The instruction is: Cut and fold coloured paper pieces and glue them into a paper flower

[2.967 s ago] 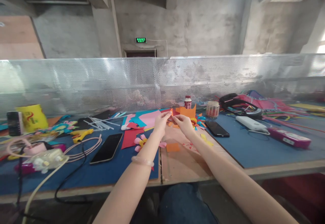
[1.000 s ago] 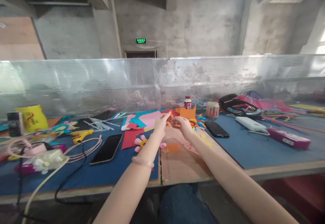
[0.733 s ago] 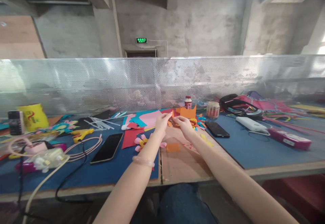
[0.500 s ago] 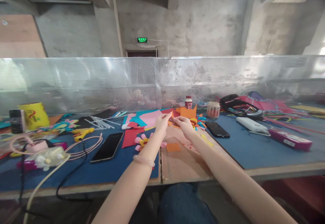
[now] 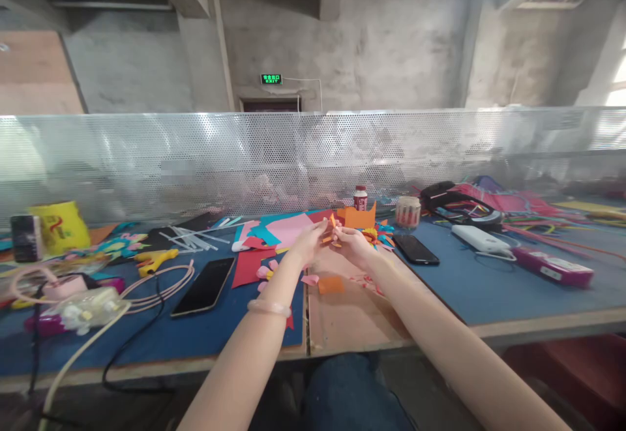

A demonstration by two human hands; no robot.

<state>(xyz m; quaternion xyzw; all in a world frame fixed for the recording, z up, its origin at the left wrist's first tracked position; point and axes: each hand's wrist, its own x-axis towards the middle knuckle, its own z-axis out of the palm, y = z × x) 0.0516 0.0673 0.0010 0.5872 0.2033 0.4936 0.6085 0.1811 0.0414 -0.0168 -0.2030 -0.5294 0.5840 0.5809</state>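
Close together over the board, my left hand (image 5: 309, 242) and my right hand (image 5: 353, 243) both pinch a small orange paper piece (image 5: 333, 221). Its exact shape is partly hidden by my fingers. Below my hands, a flat orange paper square (image 5: 331, 285) rests on the tan board (image 5: 352, 326). A pink and yellow paper flower (image 5: 268, 270) lies by my left forearm, which covers part of it. Just beyond my right hand sit a larger orange sheet (image 5: 359, 216) and a heap of orange and blue paper pieces (image 5: 383, 234).
Phones lie to the left (image 5: 203, 287) and right (image 5: 415, 249). A yellow glue gun (image 5: 155, 261), pink cable and power strip crowd the left. A glass jar (image 5: 407, 212), red-capped bottle (image 5: 360, 198) and white power bank (image 5: 480, 238) stand or lie right. A perforated metal screen (image 5: 220, 163) closes the back.
My fingers have shifted around the orange paper, and more of it shows between them. My left forearm now covers more of the flower. The view has moved slightly.
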